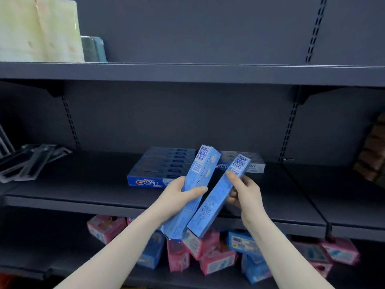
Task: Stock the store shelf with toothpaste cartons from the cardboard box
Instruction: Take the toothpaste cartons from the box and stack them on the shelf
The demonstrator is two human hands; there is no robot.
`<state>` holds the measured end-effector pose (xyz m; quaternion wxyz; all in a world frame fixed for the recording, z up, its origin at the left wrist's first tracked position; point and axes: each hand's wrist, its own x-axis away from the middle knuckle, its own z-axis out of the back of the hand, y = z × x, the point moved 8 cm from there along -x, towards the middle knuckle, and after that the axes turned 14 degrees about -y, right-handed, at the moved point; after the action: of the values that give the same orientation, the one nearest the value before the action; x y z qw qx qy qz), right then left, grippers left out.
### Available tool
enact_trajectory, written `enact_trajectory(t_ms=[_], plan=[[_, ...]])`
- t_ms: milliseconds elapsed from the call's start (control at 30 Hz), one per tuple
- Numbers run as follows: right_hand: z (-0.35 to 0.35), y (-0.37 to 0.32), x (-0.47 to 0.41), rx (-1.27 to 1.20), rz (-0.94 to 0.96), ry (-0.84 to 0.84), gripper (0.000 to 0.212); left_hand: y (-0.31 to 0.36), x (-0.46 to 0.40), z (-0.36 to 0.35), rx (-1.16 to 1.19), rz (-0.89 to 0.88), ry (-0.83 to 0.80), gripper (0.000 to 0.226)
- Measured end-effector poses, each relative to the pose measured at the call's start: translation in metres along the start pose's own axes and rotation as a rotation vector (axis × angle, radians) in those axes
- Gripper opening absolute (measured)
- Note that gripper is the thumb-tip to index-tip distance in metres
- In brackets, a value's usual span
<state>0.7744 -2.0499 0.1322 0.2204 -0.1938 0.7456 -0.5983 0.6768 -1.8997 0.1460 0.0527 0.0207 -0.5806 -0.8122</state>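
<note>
Both hands are full: the left hand point(179, 197) is wrapped round the middle of one light-blue toothpaste carton point(190, 191), and the right hand point(242, 191) pinches a second carton point(218, 195) near its upper half, thumb on the front face. The two cartons sit side by side just below centre frame, nearly touching, their long axes tilted from lower left up to upper right, barcode ends pointing at the shelf. What matters for the next move is that this tilt runs across the stock already laid down. The dark-blue row point(162, 167) at centre frame lies flat on the middle shelf point(87, 184) with its long axes left to right, and a paler carton point(248, 164) lies the same way just right of it. Both lie directly beyond the hands, so each held carton probably needs turning level and sideways before it is set down. The left-hand carton overlaps the dark row in view and seems nearer to it; the right-hand one is closer to the paler carton. The cardboard box is out of view.
</note>
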Motion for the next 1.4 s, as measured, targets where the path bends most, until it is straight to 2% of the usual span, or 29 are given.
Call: enact_trajectory(t_ms=[67,200,300,433,600,767,900,1067,1167,1400], plan=[[0.000,0.001,-0.009,-0.017,-0.022,-0.010,0.019,0.002,-0.008,-0.001,-0.066,0.024,-0.002,0.031],[-0.007,0.002,-0.020,-0.006,-0.023,-0.033,0.025,-0.006,-0.023,-0.003,-0.052,0.068,0.011,0.050],[-0.017,0.001,-0.025,-0.039,-0.007,-0.014,0.022,-0.010,-0.032,-0.009,0.101,0.070,-0.017,0.046],[-0.031,0.002,-0.032,-0.069,-0.018,0.036,0.031,-0.007,-0.036,-0.003,0.306,0.016,0.022,0.037],[-0.051,0.003,-0.041,-0.101,-0.014,0.021,0.027,-0.002,-0.032,0.018,0.271,-0.123,0.110,0.039],[-0.057,0.008,-0.052,-0.095,-0.025,0.045,0.030,0.004,-0.030,0.045,-0.107,-0.167,0.186,0.037],[-0.056,0.018,-0.056,-0.076,-0.043,0.074,0.029,0.004,-0.031,0.057,-0.402,-0.192,0.216,0.052],[-0.048,0.022,-0.059,-0.066,-0.060,0.112,0.032,-0.011,-0.042,0.065,-0.631,-0.125,0.146,0.068],[-0.037,0.024,-0.060,-0.051,-0.065,0.159,0.029,-0.010,-0.043,0.069,-0.814,-0.131,0.154,0.067],[-0.012,0.027,-0.058,-0.077,-0.070,0.228,0.022,-0.013,-0.047,0.067,-1.421,-0.394,0.190,0.085]])
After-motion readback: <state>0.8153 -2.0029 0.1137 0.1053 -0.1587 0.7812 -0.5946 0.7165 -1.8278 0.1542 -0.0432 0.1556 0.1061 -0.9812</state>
